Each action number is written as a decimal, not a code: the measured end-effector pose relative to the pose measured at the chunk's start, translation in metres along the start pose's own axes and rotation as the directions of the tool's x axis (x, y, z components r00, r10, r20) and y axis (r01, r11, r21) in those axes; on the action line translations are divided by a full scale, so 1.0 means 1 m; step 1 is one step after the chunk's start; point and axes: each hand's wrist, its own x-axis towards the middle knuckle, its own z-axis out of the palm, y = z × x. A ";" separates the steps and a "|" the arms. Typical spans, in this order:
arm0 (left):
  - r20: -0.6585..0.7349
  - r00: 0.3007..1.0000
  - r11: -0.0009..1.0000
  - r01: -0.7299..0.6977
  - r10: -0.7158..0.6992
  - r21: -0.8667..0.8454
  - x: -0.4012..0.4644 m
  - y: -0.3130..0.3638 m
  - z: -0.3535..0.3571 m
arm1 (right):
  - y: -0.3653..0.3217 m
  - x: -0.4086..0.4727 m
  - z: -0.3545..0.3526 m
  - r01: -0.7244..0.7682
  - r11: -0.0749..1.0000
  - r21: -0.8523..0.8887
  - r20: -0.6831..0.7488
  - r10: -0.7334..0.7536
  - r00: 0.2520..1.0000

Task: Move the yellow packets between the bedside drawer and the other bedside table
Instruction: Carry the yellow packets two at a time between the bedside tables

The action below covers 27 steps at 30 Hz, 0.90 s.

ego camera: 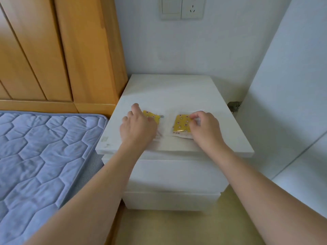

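1. Both hands are down on the white worktop [177, 92] beside the bed [44, 147].
2. Left hand [137, 127] covers the left yellow packet [152, 116] — fingers spread over it.
3. Right hand [205, 127] pinches the right yellow packet [182, 125] at its far corner — packets lie apart.
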 end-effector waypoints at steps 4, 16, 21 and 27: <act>-0.160 0.971 0.937 -0.117 0.178 0.330 -0.001 -0.013 0.025 | 0.008 0.006 0.012 0.108 0.951 -0.290 -0.025 -0.120 0.992; -0.460 0.773 0.889 -0.448 0.437 0.093 -0.026 -0.019 0.021 | 0.013 -0.032 0.012 0.400 0.873 -0.279 -0.229 -0.465 0.855; -0.408 0.549 0.674 -0.680 0.729 0.289 -0.069 -0.064 0.051 | 0.052 -0.083 0.029 0.536 0.736 -0.413 -0.166 -0.640 0.750; -0.219 0.567 0.604 -0.698 0.794 0.384 -0.093 -0.104 0.076 | 0.096 -0.114 0.044 0.549 0.675 -0.493 -0.020 -0.640 0.768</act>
